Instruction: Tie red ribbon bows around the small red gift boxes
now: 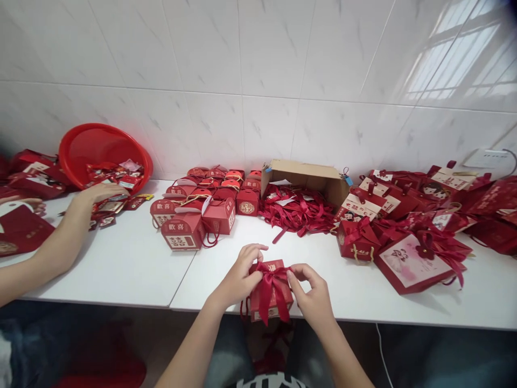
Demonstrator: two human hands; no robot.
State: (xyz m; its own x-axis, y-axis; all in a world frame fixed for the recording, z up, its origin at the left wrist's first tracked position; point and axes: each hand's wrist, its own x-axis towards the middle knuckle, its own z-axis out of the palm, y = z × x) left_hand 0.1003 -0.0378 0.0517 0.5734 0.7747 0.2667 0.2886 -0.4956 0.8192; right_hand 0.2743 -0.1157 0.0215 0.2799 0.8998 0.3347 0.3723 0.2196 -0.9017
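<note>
A small red gift box sits at the near edge of the white table, tied with a dark red ribbon bow. My left hand pinches the bow's left loop, fingers closed. My right hand pinches the right loop the same way. Ribbon tails hang down over the box front and past the table edge.
Several closed red boxes stand behind. A cardboard carton spills red ribbons. Red gift bags pile at right. At left, another person's hand reaches into sweets beside a red basin.
</note>
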